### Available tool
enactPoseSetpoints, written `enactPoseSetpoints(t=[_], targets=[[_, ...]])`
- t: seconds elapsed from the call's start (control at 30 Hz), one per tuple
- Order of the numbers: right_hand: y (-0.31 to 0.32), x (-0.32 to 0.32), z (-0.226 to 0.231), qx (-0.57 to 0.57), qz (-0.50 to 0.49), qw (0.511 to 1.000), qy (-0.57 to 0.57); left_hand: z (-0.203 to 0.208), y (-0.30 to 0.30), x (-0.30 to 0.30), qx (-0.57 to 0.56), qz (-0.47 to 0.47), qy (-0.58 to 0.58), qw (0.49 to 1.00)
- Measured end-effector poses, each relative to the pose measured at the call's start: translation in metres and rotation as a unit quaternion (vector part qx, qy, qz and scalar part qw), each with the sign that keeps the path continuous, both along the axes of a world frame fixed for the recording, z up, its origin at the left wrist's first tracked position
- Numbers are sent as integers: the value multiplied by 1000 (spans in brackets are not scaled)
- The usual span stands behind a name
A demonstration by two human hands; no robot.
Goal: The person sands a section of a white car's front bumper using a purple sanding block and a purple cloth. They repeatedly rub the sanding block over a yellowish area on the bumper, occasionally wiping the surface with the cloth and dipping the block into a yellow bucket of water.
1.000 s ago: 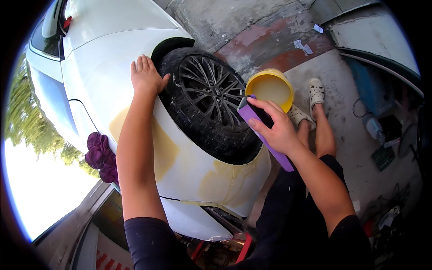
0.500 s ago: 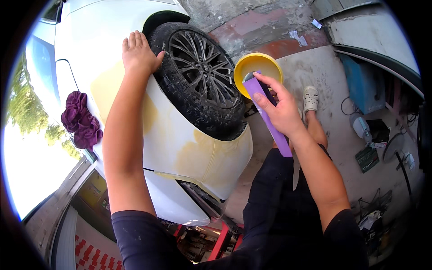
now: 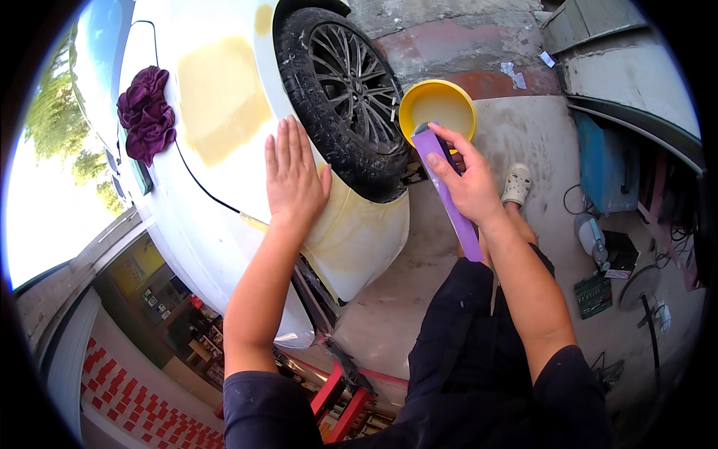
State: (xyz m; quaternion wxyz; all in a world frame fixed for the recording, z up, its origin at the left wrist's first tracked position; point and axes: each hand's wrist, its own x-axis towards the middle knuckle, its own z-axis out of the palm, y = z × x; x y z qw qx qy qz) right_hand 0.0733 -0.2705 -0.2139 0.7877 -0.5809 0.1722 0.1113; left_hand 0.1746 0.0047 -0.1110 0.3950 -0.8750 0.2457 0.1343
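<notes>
My left hand [image 3: 295, 176] lies flat on the white car's panel, fingers stretched out together, just beside the tyre [image 3: 299, 82]. Around it the panel [image 3: 250, 191] has tan, filler-like patches [image 3: 217, 97], one beyond my fingertips and others near my wrist and along the lower corner. In my right hand [image 3: 475, 187] is a long sanding block [image 3: 450, 206], wrapped in purple sandpaper with a dark body showing under my fingers. It is held tilted above my knee, its far end overlapping the near rim of a yellow bucket [image 3: 405, 112] with cloudy liquid inside.
A crumpled dark purple cloth [image 3: 146, 116] rests on the car at left. My foot in a pale clog [image 3: 517, 183] stands on the concrete floor. To the right are a blue cabinet [image 3: 609, 165], a green tool tray [image 3: 593, 295] and cables. Red metal stand parts [image 3: 348, 411] are below the car.
My left hand has slid over the panel from beside the upper tyre toward the car's near corner. My view has shifted left and nearer. The right hand keeps hold of the sanding block.
</notes>
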Motion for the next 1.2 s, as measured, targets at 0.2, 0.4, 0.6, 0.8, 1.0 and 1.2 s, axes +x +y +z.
enactPoseSetpoints(t=[0.2, 0.4, 0.6, 0.8, 1.0, 1.2], targets=[[12, -23, -5, 12, 45, 999, -24, -11, 34, -156, -2, 2, 75, 997], [11, -51, 2, -8, 111, 994, 3, 2, 37, -172, -57, 60, 80, 993], [25, -73, -17, -26, 118, 993, 11, 31, 36, -67, -147, 110, -99, 978], [25, -69, -12, -35, 121, 992, 19, 26, 34, -69, -122, 107, -85, 983], [22, -53, -14, -27, 48, 998, -11, 42, 47, -98, -120, 63, 29, 990], [13, -35, -11, -6, -15, 1000, 3, 62, 61, 16, -158, 55, -66, 984]])
